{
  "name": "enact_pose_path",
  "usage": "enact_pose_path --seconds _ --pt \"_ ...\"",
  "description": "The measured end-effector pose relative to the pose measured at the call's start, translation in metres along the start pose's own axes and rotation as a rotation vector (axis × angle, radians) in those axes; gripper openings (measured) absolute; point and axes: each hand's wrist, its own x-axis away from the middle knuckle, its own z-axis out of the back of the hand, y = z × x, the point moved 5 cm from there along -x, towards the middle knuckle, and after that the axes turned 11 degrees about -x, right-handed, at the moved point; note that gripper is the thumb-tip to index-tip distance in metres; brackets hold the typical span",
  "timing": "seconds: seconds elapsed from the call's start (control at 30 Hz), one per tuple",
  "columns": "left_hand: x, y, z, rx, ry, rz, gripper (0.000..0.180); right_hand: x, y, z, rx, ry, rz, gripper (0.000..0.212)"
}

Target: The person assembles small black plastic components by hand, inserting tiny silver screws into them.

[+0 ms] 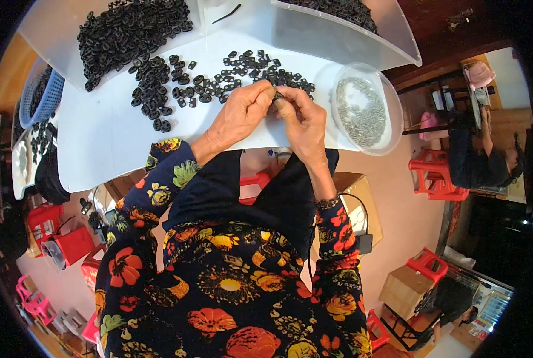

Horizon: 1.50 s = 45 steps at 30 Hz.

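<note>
Close together over the near edge of the white table (pixel 99 143), my left hand (pixel 242 113) and my right hand (pixel 304 122) meet fingertip to fingertip. Both pinch a small black plastic piece (pixel 277 96), mostly covered by the fingers. Just beyond them lie many loose black plastic pieces (pixel 153 89), small and oval with holes. To the right of my right hand stands a round clear dish (pixel 393 113), with small silvery metal parts (pixel 368 122) spread in a ring inside it. Those parts are too small to name.
Two translucent bins (pixel 48 36) (pixel 338 42) of black pieces stand at the back. A blue basket (pixel 48 98) is at the left. Red stools (pixel 436 176) and cardboard boxes (pixel 405 292) stand on the floor. Two other people (pixel 481 158) (pixel 451 304) are at the right.
</note>
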Motion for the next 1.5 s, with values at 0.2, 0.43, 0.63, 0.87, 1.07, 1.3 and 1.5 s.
enact_pose_path --seconds 0.2,0.43,0.63,0.87,1.07,1.3,1.5 --pt "0.001 0.007 -0.004 0.097 -0.012 0.017 0.027 -0.001 0.0 -0.008 -0.248 -0.056 -0.131 0.014" --pt "0.01 0.008 0.011 0.118 0.134 -0.021 0.029 -0.007 -0.024 -0.013 -0.215 0.134 -0.128 0.014" --pt "0.034 0.018 0.006 0.138 0.04 0.039 0.031 -0.119 -0.091 0.06 -0.154 0.297 0.208 0.022" --pt "0.043 0.011 0.014 0.072 0.017 0.11 0.027 -0.098 -0.071 -0.024 -0.059 -0.069 0.057 0.009" --pt "0.043 0.015 0.014 0.045 0.138 -0.056 0.024 -0.094 -0.023 -0.103 0.325 -0.574 0.025 0.015" --pt "0.042 0.017 0.013 0.034 0.11 -0.084 0.02 -0.102 -0.012 -0.132 0.531 -0.806 0.209 0.015" --pt "0.045 0.015 0.014 -0.011 0.084 -0.094 0.02 -0.108 -0.016 -0.136 0.717 -0.763 0.165 0.01"
